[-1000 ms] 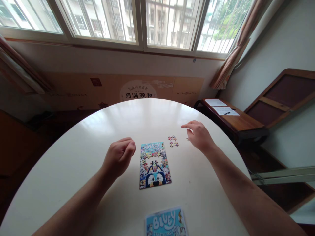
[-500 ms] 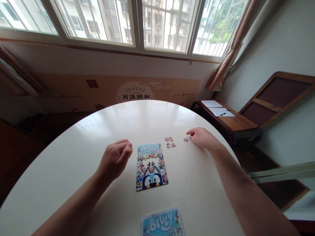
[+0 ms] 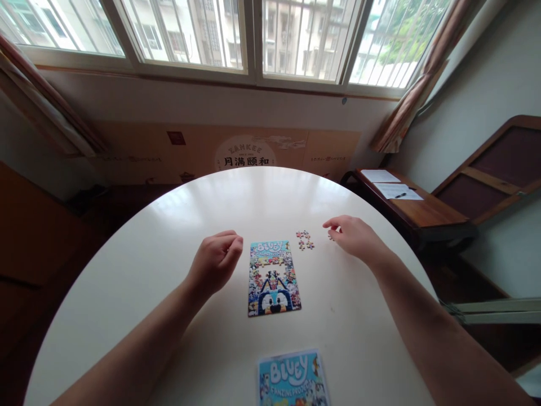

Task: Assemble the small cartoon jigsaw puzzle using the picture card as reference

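Note:
A jigsaw puzzle (image 3: 276, 309) with a blue cartoon dog face and "Bluey" lettering lies on the white table, a gap showing in its upper middle. Just left of it rests my left hand (image 3: 216, 256), curled into a fist, with nothing visible in it. Several loose pieces (image 3: 305, 239) sit together to the right of the puzzle's top. Farther right, my right hand (image 3: 353, 237) is low over the tabletop, index finger stretched out and thumb apart from it. One separate piece (image 3: 330, 237) shows beside the thumb, partly hidden by the hand.
A matching "Bluey" picture (image 3: 291, 380) lies at the near side of the round white table (image 3: 169, 225). Beyond the table's right edge stands a wooden side table (image 3: 435, 211) with papers (image 3: 399, 192) and a pen. Windows (image 3: 304, 39) span the far wall.
The whole view has shifted, so everything sits a little farther right. My right hand has moved closer over the separate piece and covers part of it. My left fist stays beside the puzzle.

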A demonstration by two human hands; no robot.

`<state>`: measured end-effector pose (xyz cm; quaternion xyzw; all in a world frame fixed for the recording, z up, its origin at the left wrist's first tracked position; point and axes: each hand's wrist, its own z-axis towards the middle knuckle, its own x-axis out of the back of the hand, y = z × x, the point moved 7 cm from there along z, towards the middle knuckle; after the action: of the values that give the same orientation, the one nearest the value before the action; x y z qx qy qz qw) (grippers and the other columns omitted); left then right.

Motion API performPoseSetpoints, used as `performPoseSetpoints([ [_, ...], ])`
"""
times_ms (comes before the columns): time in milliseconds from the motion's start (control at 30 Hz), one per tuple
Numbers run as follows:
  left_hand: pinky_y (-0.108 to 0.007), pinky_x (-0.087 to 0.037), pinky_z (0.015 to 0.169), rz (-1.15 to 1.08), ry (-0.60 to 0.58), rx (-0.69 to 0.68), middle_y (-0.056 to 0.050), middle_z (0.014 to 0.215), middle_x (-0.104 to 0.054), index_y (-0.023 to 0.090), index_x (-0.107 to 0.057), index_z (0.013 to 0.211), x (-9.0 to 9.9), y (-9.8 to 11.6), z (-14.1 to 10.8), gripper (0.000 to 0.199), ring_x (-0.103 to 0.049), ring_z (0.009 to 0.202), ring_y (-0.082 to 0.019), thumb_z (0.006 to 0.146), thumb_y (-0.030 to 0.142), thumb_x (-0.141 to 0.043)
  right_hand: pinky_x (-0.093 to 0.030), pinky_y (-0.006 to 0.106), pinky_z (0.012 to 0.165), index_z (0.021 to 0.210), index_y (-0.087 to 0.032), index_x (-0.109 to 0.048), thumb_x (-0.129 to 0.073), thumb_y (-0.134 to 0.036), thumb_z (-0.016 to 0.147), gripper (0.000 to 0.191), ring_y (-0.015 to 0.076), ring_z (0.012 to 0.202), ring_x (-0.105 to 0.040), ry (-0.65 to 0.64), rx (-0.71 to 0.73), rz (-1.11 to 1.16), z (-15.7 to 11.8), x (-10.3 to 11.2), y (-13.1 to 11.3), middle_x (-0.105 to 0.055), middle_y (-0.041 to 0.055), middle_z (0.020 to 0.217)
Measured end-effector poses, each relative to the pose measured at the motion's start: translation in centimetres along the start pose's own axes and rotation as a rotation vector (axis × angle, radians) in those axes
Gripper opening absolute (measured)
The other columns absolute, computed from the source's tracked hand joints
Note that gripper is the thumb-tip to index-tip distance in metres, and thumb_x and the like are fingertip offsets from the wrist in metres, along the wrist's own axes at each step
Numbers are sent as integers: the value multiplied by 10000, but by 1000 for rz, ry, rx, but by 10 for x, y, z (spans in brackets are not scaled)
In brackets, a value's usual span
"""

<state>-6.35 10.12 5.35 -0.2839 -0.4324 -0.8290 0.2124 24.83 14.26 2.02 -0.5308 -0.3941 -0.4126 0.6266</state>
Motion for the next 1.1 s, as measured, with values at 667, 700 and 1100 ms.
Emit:
performPoseSetpoints([
  [667,-296,-299,514,24,13,-15,12,554,-401,222,-317,546,-1,2,1,409,-399,510,-134,944,274,-399,-478,317,711,993,-304,-791,-650,-284,848,203,207,843,-679,-154,188,22,-14,-16,-48,-761,21,949],
  [700,-297,-298,515,22,14,-15,14,553,-399,222,-316,548,-1,2,1,407,-398,508,-133,943,272,-400,-476,314,703,974,-302,-791,-649,-274,844,194,205,832,-677,-168,184,16,-14,-16,-48,-761,20,938],
  [1100,-305,-299,513,32,34,-35,14,548,-396,226,-295,537,2,5,0,419,-391,499,-127,940,274,-399,-481,302,649,910,-258,-767,-684,-271,805,135,203,764,-676,-255,126,33,-17,-18,-37,-757,42,897],
])
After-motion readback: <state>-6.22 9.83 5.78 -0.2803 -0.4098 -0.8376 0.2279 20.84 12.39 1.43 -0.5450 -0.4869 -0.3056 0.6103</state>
